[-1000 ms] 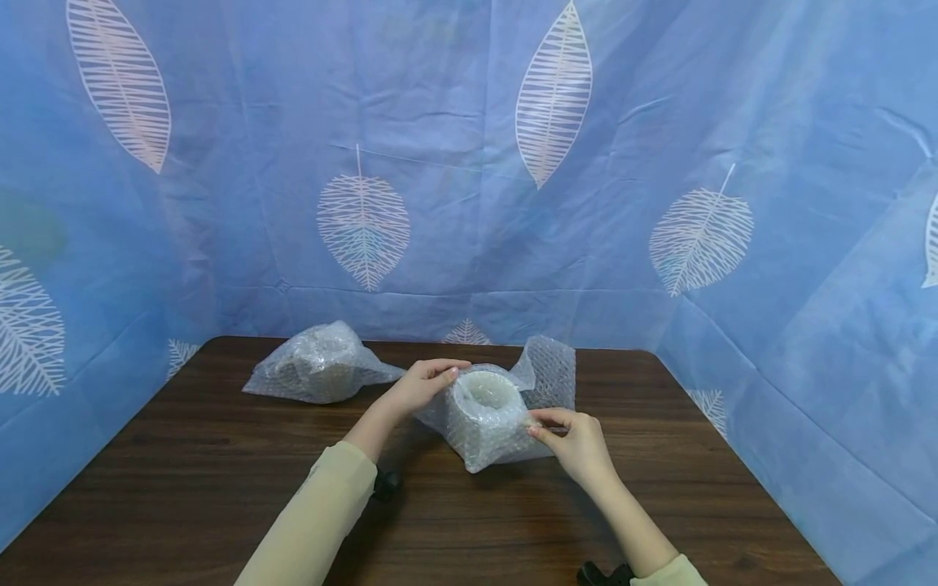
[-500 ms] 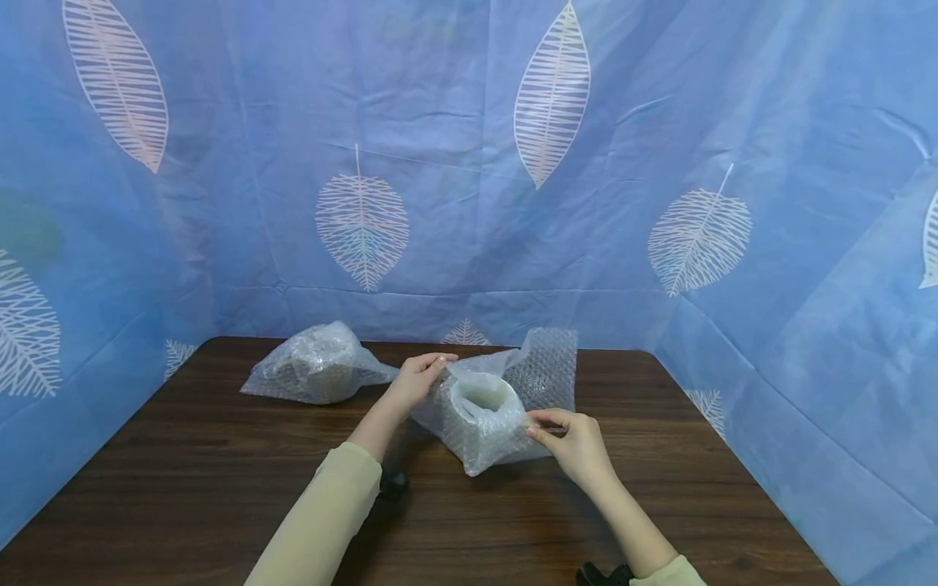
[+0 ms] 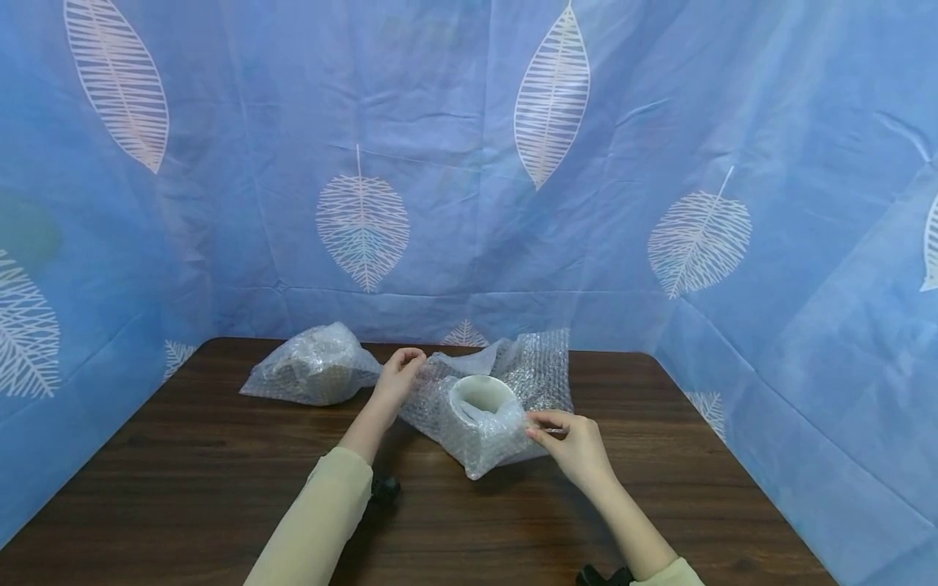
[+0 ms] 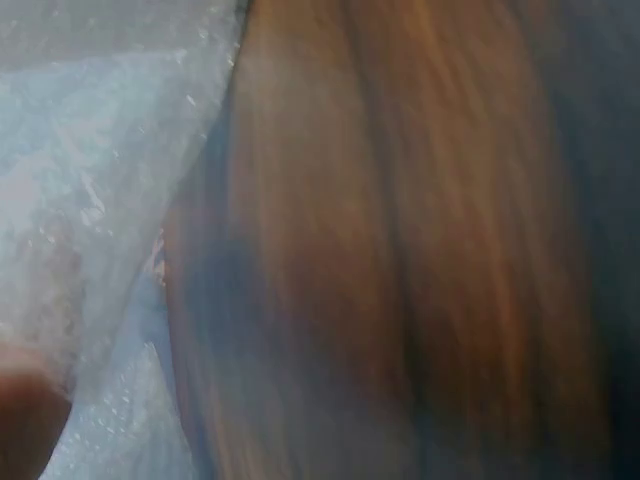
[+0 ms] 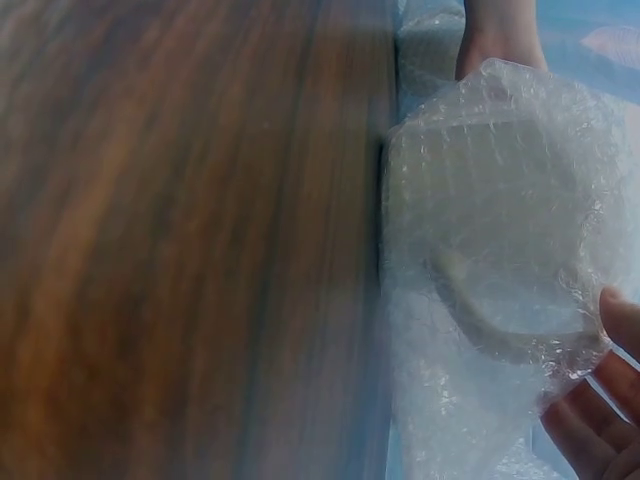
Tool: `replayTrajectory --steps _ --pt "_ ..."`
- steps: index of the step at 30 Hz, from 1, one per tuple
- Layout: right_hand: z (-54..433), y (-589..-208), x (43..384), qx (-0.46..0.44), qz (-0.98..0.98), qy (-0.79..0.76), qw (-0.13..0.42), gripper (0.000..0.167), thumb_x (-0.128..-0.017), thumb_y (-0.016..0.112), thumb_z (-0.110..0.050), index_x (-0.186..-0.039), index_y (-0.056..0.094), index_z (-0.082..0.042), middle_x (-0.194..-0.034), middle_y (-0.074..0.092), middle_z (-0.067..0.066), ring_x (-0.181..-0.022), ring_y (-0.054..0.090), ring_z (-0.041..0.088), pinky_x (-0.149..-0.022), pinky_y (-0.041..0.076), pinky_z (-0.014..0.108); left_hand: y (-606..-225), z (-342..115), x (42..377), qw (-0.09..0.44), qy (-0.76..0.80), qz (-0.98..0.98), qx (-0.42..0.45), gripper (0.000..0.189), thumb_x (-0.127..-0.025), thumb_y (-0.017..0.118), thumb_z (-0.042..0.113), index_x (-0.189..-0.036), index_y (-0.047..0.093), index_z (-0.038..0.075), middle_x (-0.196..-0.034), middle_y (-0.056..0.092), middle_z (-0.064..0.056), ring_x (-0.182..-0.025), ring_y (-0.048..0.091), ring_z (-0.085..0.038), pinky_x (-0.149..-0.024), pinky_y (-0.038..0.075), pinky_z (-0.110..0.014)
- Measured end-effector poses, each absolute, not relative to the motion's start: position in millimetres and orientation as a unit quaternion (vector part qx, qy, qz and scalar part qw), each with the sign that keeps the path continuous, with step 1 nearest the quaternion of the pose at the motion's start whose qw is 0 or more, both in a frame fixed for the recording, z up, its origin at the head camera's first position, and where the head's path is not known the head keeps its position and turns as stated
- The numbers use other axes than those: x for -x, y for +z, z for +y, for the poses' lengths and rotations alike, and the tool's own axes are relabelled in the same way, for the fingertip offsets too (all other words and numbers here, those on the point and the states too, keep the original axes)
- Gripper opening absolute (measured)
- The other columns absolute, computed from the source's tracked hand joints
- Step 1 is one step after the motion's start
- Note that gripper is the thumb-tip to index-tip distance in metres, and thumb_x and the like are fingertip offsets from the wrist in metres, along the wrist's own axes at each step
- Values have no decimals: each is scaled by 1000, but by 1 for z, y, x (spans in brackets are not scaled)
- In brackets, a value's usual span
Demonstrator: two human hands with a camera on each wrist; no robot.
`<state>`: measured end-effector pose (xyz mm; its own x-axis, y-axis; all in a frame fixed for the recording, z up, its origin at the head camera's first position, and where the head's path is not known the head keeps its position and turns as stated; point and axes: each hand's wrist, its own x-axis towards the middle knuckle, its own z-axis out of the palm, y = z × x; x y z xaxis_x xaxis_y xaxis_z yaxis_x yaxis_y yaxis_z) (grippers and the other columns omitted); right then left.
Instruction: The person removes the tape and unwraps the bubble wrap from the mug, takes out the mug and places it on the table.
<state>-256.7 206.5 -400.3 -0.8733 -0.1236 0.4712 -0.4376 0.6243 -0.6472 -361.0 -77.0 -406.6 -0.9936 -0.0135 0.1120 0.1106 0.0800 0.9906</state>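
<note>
A white mug (image 3: 485, 394) stands partly uncovered in bubble wrap (image 3: 479, 448) at the middle of the table, its open rim facing up. Through the wrap, the right wrist view shows its curved handle (image 5: 475, 325). My left hand (image 3: 396, 381) pinches the left edge of the wrap, which stretches out from the mug. On the other side, my right hand (image 3: 577, 446) pinches the wrap near the mug's handle; whether it grips the handle too is hard to tell. In the left wrist view only a fingertip (image 4: 28, 405) shows beside the wrap (image 4: 95, 170).
A second bundle in bubble wrap (image 3: 315, 366) lies at the back left of the dark wooden table (image 3: 183, 480), close to my left hand. Loose wrap (image 3: 545, 370) rises behind the mug. A blue leaf-patterned cloth (image 3: 454, 228) hangs around the table.
My left hand has moved left, away from the mug's rim, drawing the wrap's edge with it. More of the mug's opening shows. The right hand has stayed nearly still.
</note>
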Motion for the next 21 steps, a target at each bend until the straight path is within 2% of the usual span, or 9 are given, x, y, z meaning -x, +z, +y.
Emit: replayTrajectory --steps 2,4,8,11,13,14,16,20,21 --pt "207 -400 257 -158 -880 407 189 25 -80 76 -5 -105 75 -7 -99 71 6 -89 67 20 -69 54 23 -409 -79 360 51 -682 -728 52 16 -97 54 12 -113 53 8 -116 56 -13 -94 57 -26 -72 48 -37" --pt "208 -400 257 -158 -879 409 185 25 -80 76 -5 -106 74 -8 -100 71 6 -89 67 20 -68 53 22 -412 -80 360 59 -676 -731 69 10 -93 54 1 -102 54 6 -108 59 -12 -76 54 -21 -59 43 -31" --pt "208 -400 258 -160 -879 409 184 25 -80 76 -5 -106 74 -8 -100 71 7 -88 68 20 -67 53 21 -416 -83 360 70 -643 -760 66 18 -89 53 -7 -91 66 6 -106 63 -11 -59 41 -15 -48 34 -27" --pt "208 -400 259 -162 -877 413 187 25 -80 76 -4 -105 74 -7 -99 71 7 -88 68 21 -67 54 22 -417 -85 360 68 -612 -786 53 28 -90 51 -7 -102 73 7 -117 63 -13 -64 48 -16 -48 34 -27" --pt "209 -401 260 -165 -875 415 189 25 -80 76 -3 -104 75 -7 -99 71 7 -88 68 22 -68 54 24 -419 -86 360 60 -586 -807 49 33 -91 51 -5 -116 69 7 -126 59 -14 -80 59 -21 -51 36 -28" --pt "209 -401 261 -167 -874 416 191 25 -80 76 -3 -104 75 -7 -99 71 7 -89 68 22 -68 54 24 -420 -87 361 53 -575 -815 48 35 -92 52 -4 -122 66 7 -130 57 -15 -81 59 -28 -52 37 -28" --pt "209 -401 262 -168 -872 417 191 26 -79 76 -3 -105 75 -7 -99 71 7 -90 67 23 -69 54 25 -422 -88 361 40 -550 -833 55 39 -94 53 0 -133 57 5 -136 52 -16 -98 57 -34 -59 41 -30" --pt "211 -402 264 -169 -872 419 187 26 -80 76 -4 -105 74 -7 -101 71 7 -92 67 23 -71 54 25 -426 -90 363 20 -515 -854 67 45 -96 54 4 -140 48 2 -142 45 -19 -114 50 -39 -78 48 -41" --pt "212 -402 264 -168 -873 420 184 26 -80 76 -5 -106 74 -7 -101 71 7 -92 67 23 -71 54 25 -426 -90 363 17 -507 -859 72 45 -96 54 4 -141 46 1 -142 44 -20 -122 46 -37 -86 46 -44"
